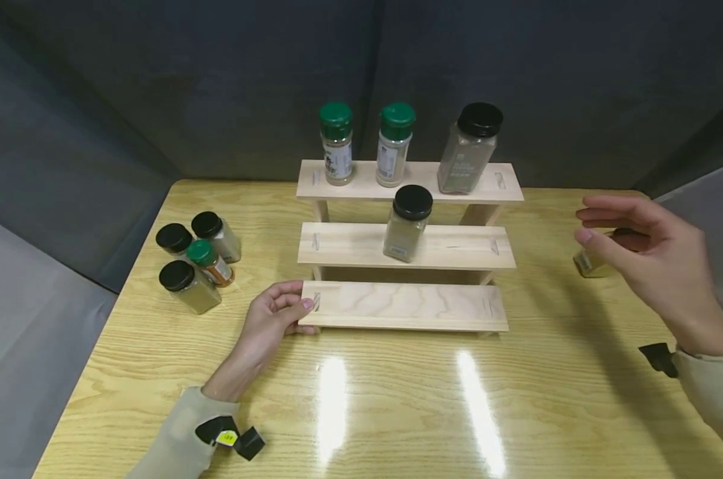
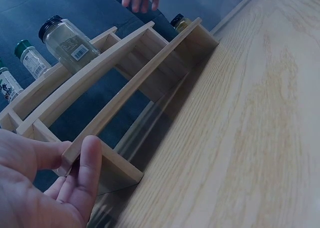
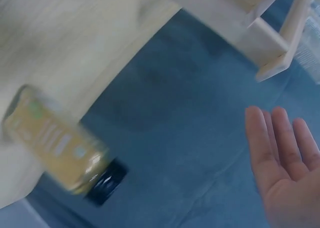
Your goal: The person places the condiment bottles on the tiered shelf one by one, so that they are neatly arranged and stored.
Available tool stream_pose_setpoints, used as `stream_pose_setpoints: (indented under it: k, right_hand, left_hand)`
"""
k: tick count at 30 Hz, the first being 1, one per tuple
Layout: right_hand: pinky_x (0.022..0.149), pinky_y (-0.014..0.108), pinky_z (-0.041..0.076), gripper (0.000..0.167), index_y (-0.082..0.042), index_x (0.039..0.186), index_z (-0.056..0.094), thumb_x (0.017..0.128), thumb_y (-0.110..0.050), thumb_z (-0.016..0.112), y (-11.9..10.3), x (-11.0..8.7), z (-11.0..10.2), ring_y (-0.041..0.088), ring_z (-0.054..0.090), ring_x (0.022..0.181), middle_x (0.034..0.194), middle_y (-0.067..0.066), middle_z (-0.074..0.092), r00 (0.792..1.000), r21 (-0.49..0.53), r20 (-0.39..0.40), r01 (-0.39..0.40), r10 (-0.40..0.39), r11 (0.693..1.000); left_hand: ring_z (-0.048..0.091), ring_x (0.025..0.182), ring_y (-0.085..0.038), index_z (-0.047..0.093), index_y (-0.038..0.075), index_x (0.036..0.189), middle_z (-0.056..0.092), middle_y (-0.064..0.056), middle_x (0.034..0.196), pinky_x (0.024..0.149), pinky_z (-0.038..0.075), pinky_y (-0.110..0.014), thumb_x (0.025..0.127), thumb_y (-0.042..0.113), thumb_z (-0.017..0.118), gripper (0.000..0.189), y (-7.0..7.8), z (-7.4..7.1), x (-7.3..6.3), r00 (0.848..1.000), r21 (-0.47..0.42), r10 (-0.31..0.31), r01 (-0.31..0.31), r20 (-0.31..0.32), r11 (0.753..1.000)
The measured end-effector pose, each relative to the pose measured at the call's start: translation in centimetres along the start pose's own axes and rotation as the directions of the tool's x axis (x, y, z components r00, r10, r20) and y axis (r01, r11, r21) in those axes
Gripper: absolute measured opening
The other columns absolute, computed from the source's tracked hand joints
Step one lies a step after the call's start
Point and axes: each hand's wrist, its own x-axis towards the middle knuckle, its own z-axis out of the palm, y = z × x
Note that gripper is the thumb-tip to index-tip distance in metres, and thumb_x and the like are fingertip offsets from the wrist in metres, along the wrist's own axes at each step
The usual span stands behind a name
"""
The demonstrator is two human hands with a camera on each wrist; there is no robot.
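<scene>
A three-tier wooden rack stands on the table. My left hand grips the left end of its lowest shelf, thumb on top and fingers beneath, as the left wrist view also shows. At the right my right hand hovers with fingers apart from the thumb, holding nothing. Partly hidden behind it in the head view is a black-capped spice jar; the right wrist view shows this jar with yellowish contents, apart from the fingers. On the middle shelf stands another black-capped jar.
The top shelf bears two green-capped shakers and a large black-capped jar. At the table's left, three black-capped jars cluster around a green-capped shaker. A dark curtain hangs behind the table.
</scene>
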Motion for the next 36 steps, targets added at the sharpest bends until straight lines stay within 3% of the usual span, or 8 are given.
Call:
stream_pose_setpoints:
  k: [7, 12, 18, 23, 29, 36]
  right_hand:
    - [0.085, 0.006, 0.053, 0.044, -0.005, 0.142, 0.072, 0.099, 0.001, 0.079, 1.9, -0.1, -1.2, 0.004, 0.068, 0.111, 0.124, -0.009, 0.074, 0.997, -0.034, -0.067, -0.026, 0.024, 0.999]
    - [0.086, 0.004, 0.052, 0.044, -0.007, 0.144, 0.071, 0.101, 0.001, 0.077, 2.9, -0.2, -2.0, 0.002, 0.066, 0.111, 0.134, -0.01, 0.07, 0.994, -0.046, -0.089, -0.062, 0.057, 0.997]
    - [0.111, 0.008, 0.038, 0.049, -0.016, 0.152, 0.065, 0.105, -0.011, 0.076, 3.8, -0.3, -2.5, 0.003, 0.05, 0.136, 0.144, -0.016, 0.061, 0.986, -0.15, -0.105, -0.146, 0.131, 0.978]
    - [0.126, 0.021, 0.031, 0.057, -0.016, 0.161, 0.055, 0.108, -0.02, 0.073, 4.7, -0.4, -3.0, 0.008, 0.037, 0.152, 0.162, -0.008, 0.051, 0.98, -0.252, -0.085, -0.198, 0.183, 0.947]
    - [0.13, 0.027, 0.03, 0.064, -0.012, 0.166, 0.047, 0.108, -0.027, 0.071, 5.8, -0.5, -3.3, 0.014, 0.031, 0.158, 0.17, 0.002, 0.042, 0.972, -0.327, -0.078, -0.233, 0.22, 0.916]
    - [0.132, 0.031, 0.029, 0.072, -0.012, 0.17, 0.037, 0.108, -0.028, 0.07, 7.2, -0.6, -3.7, 0.02, 0.029, 0.16, 0.174, 0.004, 0.034, 0.965, -0.328, -0.079, -0.263, 0.251, 0.907]
  left_hand:
    - [0.071, 0.09, -0.014, 0.045, -0.014, 0.148, 0.066, -0.006, 0.1, 0.079, 0.07, -0.033, 0.107, -0.008, 0.063, 0.045, -0.1, -0.2, 0.0, 1.0, -0.013, -0.001, 0.001, -0.011, 1.0]
    - [0.071, 0.089, -0.014, 0.046, -0.014, 0.148, 0.066, -0.006, 0.099, 0.079, 0.07, -0.033, 0.107, -0.008, 0.063, 0.044, -0.1, -0.2, 0.0, 1.0, -0.015, 0.002, -0.002, -0.013, 1.0]
    - [0.071, 0.089, -0.014, 0.045, -0.013, 0.149, 0.066, -0.006, 0.099, 0.078, 0.07, -0.033, 0.107, -0.007, 0.064, 0.046, 0.0, -0.1, 0.0, 1.0, -0.016, 0.0, 0.0, -0.009, 1.0]
    - [0.071, 0.089, -0.014, 0.045, -0.013, 0.148, 0.066, -0.006, 0.099, 0.078, 0.07, -0.033, 0.107, -0.007, 0.064, 0.046, 0.1, 0.0, 0.1, 1.0, -0.013, -0.004, 0.004, -0.011, 1.0]
    - [0.072, 0.09, -0.014, 0.046, -0.013, 0.148, 0.066, -0.007, 0.099, 0.078, 0.07, -0.033, 0.107, -0.007, 0.064, 0.046, 0.1, 0.1, 0.1, 1.0, -0.009, -0.002, 0.002, -0.008, 1.0]
    - [0.071, 0.091, -0.014, 0.045, -0.014, 0.147, 0.066, -0.005, 0.098, 0.078, 0.07, -0.033, 0.107, -0.009, 0.063, 0.045, -0.1, 0.0, 0.1, 1.0, -0.022, 0.005, -0.005, 0.002, 1.0]
